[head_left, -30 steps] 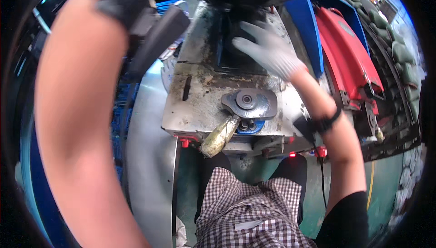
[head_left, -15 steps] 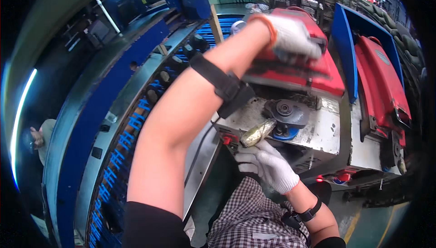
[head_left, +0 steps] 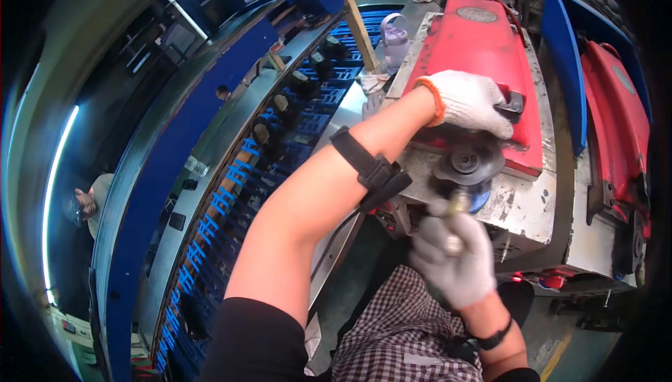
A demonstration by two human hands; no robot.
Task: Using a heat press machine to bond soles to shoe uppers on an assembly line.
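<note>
My left hand [head_left: 470, 103], in a white knit glove with an orange cuff, reaches over the front of a red machine cover [head_left: 472, 39]. Its fingers curl round a black handle [head_left: 514, 105] on the cover. Below it, a dark rounded metal piece with a round hub [head_left: 467, 161] sits above a blue base [head_left: 479, 200]. My right hand [head_left: 458, 259], also white-gloved and blurred by motion, is closed round a shiny gold-wrapped lever handle [head_left: 458, 207] in front of that piece. Part of the handle is hidden by the fingers.
A conveyor with blue prongs [head_left: 231, 193] carrying dark items runs along the left. Close to the red cover stands a lilac bottle [head_left: 395, 43]. A second red machine [head_left: 612, 116] is at the right, beside a blue panel [head_left: 565, 67]. A person [head_left: 91, 203] is at far left.
My left hand has come down from a blurred reach onto the cover's black handle. My right hand, earlier with fingers spread beside the gold lever, has closed on it, and the lever has swung rightward.
</note>
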